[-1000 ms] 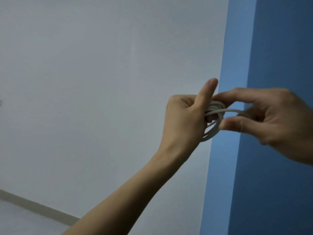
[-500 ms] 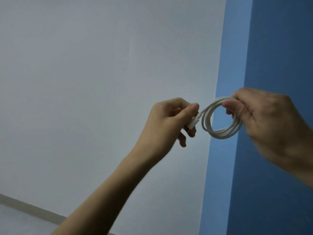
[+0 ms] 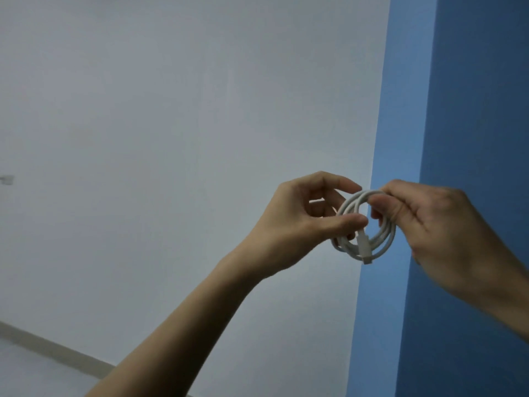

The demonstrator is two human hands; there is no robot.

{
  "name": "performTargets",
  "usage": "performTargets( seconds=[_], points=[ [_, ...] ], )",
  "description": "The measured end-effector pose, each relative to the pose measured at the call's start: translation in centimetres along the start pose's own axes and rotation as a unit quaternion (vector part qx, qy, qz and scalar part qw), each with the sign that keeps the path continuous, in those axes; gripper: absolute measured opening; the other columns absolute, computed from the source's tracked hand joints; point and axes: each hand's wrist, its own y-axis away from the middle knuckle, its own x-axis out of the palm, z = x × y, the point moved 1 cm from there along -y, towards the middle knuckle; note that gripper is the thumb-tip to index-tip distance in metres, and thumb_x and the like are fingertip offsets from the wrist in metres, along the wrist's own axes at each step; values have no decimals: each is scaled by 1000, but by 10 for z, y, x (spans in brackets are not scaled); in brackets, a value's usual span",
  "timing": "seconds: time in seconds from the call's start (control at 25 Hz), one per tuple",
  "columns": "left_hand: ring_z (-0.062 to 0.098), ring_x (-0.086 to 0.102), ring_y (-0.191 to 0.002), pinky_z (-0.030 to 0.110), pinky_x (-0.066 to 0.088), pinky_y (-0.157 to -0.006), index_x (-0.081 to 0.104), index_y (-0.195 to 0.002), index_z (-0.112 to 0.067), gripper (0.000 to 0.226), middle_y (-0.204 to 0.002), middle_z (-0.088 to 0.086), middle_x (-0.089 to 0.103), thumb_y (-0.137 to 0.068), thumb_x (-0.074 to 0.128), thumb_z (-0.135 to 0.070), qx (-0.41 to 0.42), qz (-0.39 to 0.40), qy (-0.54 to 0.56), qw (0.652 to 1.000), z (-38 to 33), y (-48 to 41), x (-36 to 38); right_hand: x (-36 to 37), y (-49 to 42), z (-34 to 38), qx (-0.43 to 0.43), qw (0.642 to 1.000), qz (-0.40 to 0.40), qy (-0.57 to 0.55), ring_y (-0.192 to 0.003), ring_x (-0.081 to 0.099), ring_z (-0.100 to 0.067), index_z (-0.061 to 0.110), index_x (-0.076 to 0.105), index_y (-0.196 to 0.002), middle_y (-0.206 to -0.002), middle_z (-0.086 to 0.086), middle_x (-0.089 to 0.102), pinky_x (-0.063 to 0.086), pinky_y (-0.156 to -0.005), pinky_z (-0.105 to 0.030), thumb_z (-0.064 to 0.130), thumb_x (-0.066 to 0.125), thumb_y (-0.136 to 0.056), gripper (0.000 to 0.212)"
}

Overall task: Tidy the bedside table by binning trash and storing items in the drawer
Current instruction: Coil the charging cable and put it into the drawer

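A white cable (image 3: pixel 380 243) is wound into a small coil and held up in the air in front of a wall. Its white plug end hangs down across the lower part of the coil. My right hand (image 3: pixel 429 224) pinches the top of the coil between thumb and fingers. My left hand (image 3: pixel 303 216) holds the coil's left side, thumb in front and curled fingers behind it. The bedside table, the drawer and any bin are out of view.
A pale grey wall (image 3: pixel 171 138) fills the left, with a skirting strip (image 3: pixel 51 353) and floor at the bottom left. A blue wall corner (image 3: pixel 458 110) stands on the right. A small wall fitting (image 3: pixel 7 179) sits at the far left edge.
The left hand let go of the plug end and now grips the coil's left side. The plug now hangs across the coil. Both hands sit lower in the view.
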Motion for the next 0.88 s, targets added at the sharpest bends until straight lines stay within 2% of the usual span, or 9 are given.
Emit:
performTargets(
  seconds=[0.08, 0.28, 0.4, 0.48, 0.52, 0.64, 0.76, 0.8, 0.88],
  points=[
    [17, 58, -55, 24, 51, -54, 62, -87, -13, 28, -59, 0, 52, -75, 67, 11, 17, -37, -44, 998, -1, 1, 2, 1, 2, 1, 11, 1000, 21, -17, -57, 54, 1, 24, 53, -63, -71, 18, 59, 37, -50, -10, 46, 42, -87, 34],
    [29, 52, -50, 32, 45, -44, 49, -71, -20, 34, -57, 3, 46, -64, 54, 13, 79, -126, -171, 974, 4, 2, 7, 7, 3, 1, -6, 998, 56, 1, -74, 54, -9, 24, 58, -70, -77, 7, 61, 40, -61, -18, 46, 41, -81, 30],
    [23, 45, -56, 36, 40, -48, 46, -74, -20, 30, -64, -8, 45, -60, 52, 6, 131, -229, -385, 884, 7, 2, 12, 7, 0, 4, -24, 997, 64, 20, -70, 51, -9, 24, 55, -70, -56, 4, 52, 38, -58, -17, 47, 41, -82, 30],
    [20, 47, -70, 34, 40, -54, 53, -81, -18, 23, -78, -10, 51, -64, 54, -3, 163, -262, -481, 820, 10, 1, 11, 7, -1, 6, -45, 997, 55, 29, -70, 50, -10, 24, 52, -69, -56, 8, 50, 37, -58, -17, 51, 38, -82, 33],
    [17, 46, -78, 31, 40, -61, 57, -84, -18, 21, -83, -9, 54, -66, 53, -7, 166, -239, -476, 830, 12, 0, 9, 6, -1, 6, -54, 997, 50, 31, -70, 49, -12, 24, 52, -70, -57, 7, 51, 38, -59, -18, 51, 35, -82, 35],
    [9, 50, -66, 20, 42, -59, 59, -85, -15, 15, -73, -6, 55, -75, 52, -6, 42, -30, -187, 981, 14, 1, 2, 5, -2, 3, -63, 996, 47, 39, -71, 49, -16, 22, 57, -74, -62, 5, 55, 39, -62, -25, 50, 33, -84, 38],
    [4, 43, -51, 15, 36, -48, 56, -89, -15, 9, -72, -1, 48, -93, 48, -20, -61, 84, 21, 994, 8, 10, 0, 3, -4, 0, -70, 996, 45, 28, -71, 52, -16, 21, 61, -77, -66, 4, 59, 40, -62, -23, 48, 34, -85, 39],
    [3, 41, -52, 14, 35, -50, 54, -89, -17, 17, -73, -4, 47, -96, 42, -27, -66, 89, 2, 994, 9, 12, -2, 3, -4, -1, -70, 996, 46, 23, -71, 52, -15, 21, 62, -76, -66, 4, 60, 40, -62, -22, 48, 35, -85, 39],
    [4, 40, -54, 15, 33, -51, 50, -86, -20, 26, -66, -11, 44, -98, 33, -37, -4, 54, -196, 979, 10, 13, -2, 3, -4, -5, -76, 996, 49, 25, -72, 53, -12, 22, 60, -74, -64, 6, 59, 40, -62, -20, 50, 35, -84, 39]
  ],
)
